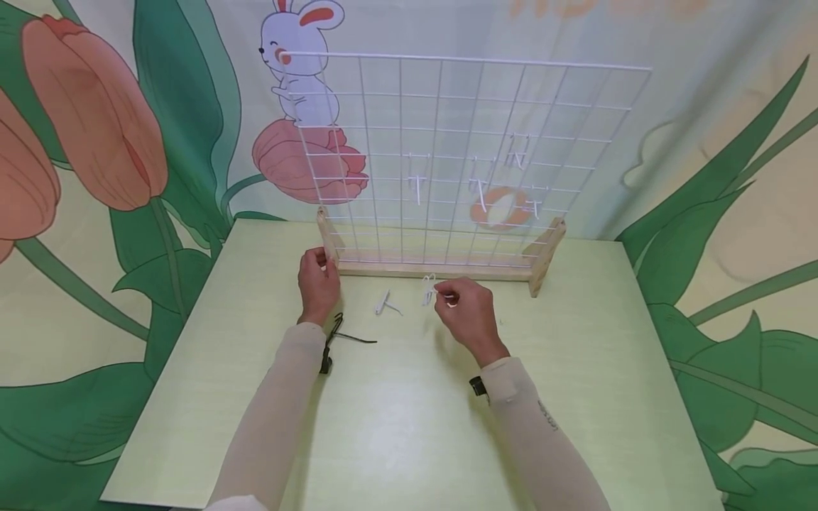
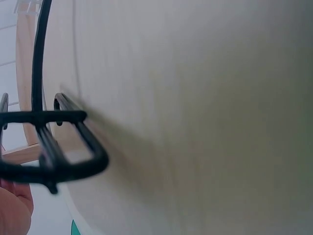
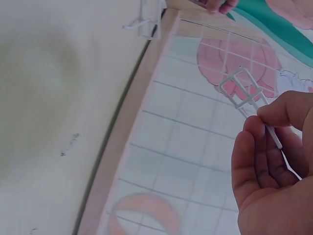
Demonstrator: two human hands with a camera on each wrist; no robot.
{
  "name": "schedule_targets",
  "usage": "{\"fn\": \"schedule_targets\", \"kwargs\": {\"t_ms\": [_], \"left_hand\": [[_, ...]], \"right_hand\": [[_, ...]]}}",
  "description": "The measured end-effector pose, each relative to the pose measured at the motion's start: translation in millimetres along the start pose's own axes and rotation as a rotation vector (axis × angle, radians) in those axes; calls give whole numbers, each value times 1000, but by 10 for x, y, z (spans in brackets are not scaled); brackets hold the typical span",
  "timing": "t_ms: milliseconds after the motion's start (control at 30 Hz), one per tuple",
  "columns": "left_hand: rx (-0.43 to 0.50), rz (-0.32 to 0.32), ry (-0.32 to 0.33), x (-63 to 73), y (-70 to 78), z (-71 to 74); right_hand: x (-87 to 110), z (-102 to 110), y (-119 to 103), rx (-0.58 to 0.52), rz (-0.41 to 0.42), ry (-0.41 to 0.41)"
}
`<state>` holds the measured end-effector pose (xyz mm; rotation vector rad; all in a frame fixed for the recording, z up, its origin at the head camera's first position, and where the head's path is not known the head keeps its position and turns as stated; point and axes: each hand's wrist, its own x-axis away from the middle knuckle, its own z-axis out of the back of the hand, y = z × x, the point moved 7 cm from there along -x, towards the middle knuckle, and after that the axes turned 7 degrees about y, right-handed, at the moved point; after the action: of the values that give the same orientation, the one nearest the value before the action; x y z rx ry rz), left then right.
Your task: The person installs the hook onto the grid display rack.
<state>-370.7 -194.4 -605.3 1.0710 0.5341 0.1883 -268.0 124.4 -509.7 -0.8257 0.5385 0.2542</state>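
My right hand [image 1: 469, 312] pinches a white wire hook [image 3: 242, 90] by its rod between thumb and fingers. Its rectangular frame points away from the fingertips, just before the grid rack. With my left hand [image 1: 319, 284] I grip the front end of the left wooden foot [image 1: 329, 234] of the rack; the hand covers that end. Between my hands, a second white wire hook [image 1: 385, 305] lies on the table. Beside my left wrist is a black wire hook [image 1: 339, 336], large and close in the left wrist view.
The white grid panel [image 1: 441, 121] stands on a wooden base [image 1: 434, 271] at the back of the table [image 1: 396, 426]. Several white hooks [image 1: 481, 191] hang on its right and middle bars. Behind it is a printed curtain [image 1: 211, 128] with tulips and a rabbit.
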Motion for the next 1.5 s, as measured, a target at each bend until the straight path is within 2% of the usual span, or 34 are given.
{"fn": "schedule_targets", "kwargs": {"t_ms": [300,700,1033,1267,1500], "left_hand": [[-3,6,0,-4,-11,-1],[-7,13,-6,0,-16,7],[-24,16,-9,-18,-9,1],[-20,18,-12,1,25,18],[-19,22,-16,9,38,13]], "right_hand": [[-120,108,-236,-16,15,58],[-453,371,-1000,-86,159,183],[-719,453,-1445,-78,230,237],[-940,422,-1664,-46,275,230],[-1193,379,-1727,14,287,229]]}}
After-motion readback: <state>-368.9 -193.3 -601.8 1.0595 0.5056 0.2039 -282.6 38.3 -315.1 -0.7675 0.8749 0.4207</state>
